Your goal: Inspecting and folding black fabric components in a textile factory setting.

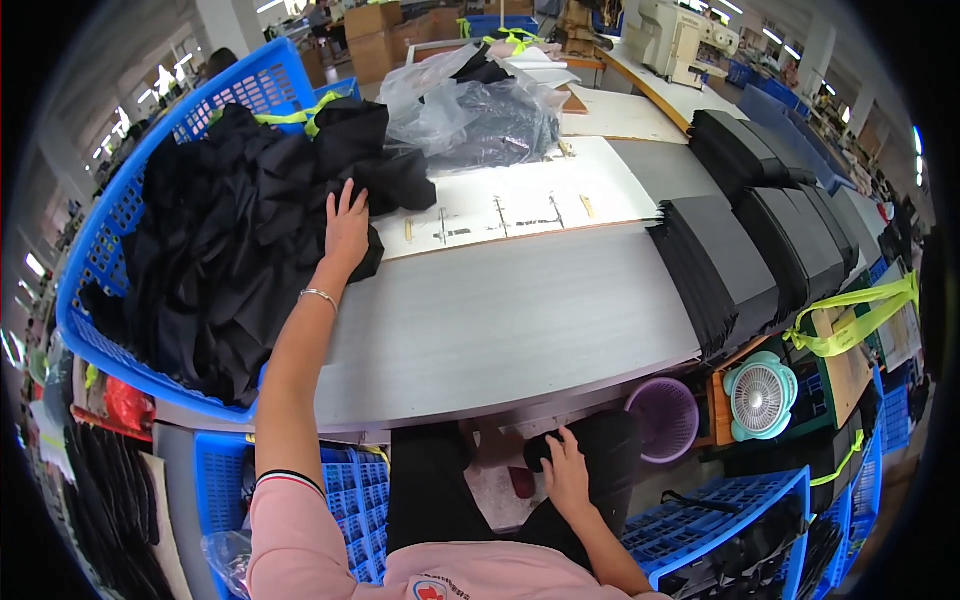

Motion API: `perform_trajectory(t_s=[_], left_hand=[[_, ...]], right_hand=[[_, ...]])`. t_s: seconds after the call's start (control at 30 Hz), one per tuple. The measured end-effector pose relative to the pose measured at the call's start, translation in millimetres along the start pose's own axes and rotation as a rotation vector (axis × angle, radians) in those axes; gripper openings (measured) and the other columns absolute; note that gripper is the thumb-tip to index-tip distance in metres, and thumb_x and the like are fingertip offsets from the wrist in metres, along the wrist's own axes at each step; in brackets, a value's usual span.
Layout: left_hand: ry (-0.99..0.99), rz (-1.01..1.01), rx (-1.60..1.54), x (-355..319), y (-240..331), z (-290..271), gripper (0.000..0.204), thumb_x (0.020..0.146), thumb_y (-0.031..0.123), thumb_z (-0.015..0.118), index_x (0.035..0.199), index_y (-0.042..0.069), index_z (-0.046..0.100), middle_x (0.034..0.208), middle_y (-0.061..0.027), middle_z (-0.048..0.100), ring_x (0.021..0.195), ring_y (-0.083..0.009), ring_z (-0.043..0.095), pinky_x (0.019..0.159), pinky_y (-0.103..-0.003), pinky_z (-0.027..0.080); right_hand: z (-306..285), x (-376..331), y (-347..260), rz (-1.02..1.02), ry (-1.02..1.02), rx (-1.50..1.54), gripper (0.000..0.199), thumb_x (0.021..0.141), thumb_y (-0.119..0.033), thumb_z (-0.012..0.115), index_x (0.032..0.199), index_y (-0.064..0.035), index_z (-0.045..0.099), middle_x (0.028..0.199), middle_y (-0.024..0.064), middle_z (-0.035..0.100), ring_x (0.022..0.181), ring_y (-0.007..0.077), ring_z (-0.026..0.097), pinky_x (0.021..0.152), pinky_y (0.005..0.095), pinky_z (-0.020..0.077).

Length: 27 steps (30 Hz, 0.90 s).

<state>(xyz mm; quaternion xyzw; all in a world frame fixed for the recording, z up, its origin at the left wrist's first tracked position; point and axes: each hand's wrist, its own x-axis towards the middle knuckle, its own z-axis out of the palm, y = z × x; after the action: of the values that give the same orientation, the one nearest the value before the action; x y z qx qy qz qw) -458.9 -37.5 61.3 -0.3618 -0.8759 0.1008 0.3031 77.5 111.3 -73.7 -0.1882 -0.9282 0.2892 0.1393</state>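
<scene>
My left hand (348,232) reaches forward, its fingers spread and lying on a heap of black fabric pieces (235,235). The heap fills a blue plastic basket (92,305) on the left of the table, and part of it spills over the basket's right side onto the tabletop. My right hand (566,474) is low, below the table's front edge, resting over my black-trousered knee with its fingers apart. I see nothing held in it.
Several stacks of folded black pieces (715,255) line the table's right side. A marked white board (520,205) lies mid-table, with a clear plastic bag (480,110) behind it. Below right are a purple bin (665,420), a turquoise fan (761,396) and a blue crate (720,525).
</scene>
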Motion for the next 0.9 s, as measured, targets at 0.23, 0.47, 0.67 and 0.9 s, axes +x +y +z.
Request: perform_trajectory(t_s=[0.23, 0.47, 0.67, 0.9], left_hand=[[0.104, -0.473, -0.643, 17, 20, -29, 0.045, 0.08, 0.01, 0.071, 0.123, 0.0, 0.06, 0.136, -0.012, 0.053, 0.126, -0.033, 0.047, 0.106, -0.041, 0.038], [0.499, -0.185, -0.518, 44, 52, -46, 0.073, 0.076, 0.013, 0.077, 0.142, 0.012, 0.045, 0.138, -0.0116, 0.05, 0.113, -0.0345, 0.051, 0.093, -0.041, 0.047], [0.351, -0.208, -0.721, 40, 88, -32, 0.013, 0.087, 0.014, 0.066, 0.094, 0.003, 0.064, 0.092, -0.0144, 0.064, 0.086, -0.0368, 0.062, 0.074, -0.044, 0.05], [0.032, -0.125, -1.173, -124, 169, -98, 0.026, 0.087, 0.003, 0.06, 0.111, 0.004, 0.068, 0.117, -0.0102, 0.067, 0.11, -0.0345, 0.057, 0.092, -0.038, 0.047]], right_hand=[[12, -16, 6, 0.129, -0.234, 0.045, 0.047, 0.085, -0.01, 0.068, 0.129, -0.0068, 0.052, 0.144, 0.02, 0.04, 0.098, 0.0409, 0.064, 0.086, 0.0474, 0.0527], [20, -14, 12, 0.099, -0.246, 0.05, 0.042, 0.087, -0.011, 0.067, 0.126, -0.0081, 0.053, 0.143, 0.0177, 0.042, 0.098, 0.0412, 0.064, 0.085, 0.0456, 0.0533], [12, -11, 7, 0.063, -0.214, 0.086, 0.035, 0.089, -0.01, 0.063, 0.123, -0.0056, 0.057, 0.138, 0.018, 0.048, 0.093, 0.0402, 0.065, 0.084, 0.0462, 0.0533], [-43, 29, -31, -0.212, 0.386, 0.055, 0.032, 0.08, 0.006, 0.066, 0.112, -0.0005, 0.065, 0.116, 0.0183, 0.065, 0.096, 0.0346, 0.066, 0.08, 0.0388, 0.0535]])
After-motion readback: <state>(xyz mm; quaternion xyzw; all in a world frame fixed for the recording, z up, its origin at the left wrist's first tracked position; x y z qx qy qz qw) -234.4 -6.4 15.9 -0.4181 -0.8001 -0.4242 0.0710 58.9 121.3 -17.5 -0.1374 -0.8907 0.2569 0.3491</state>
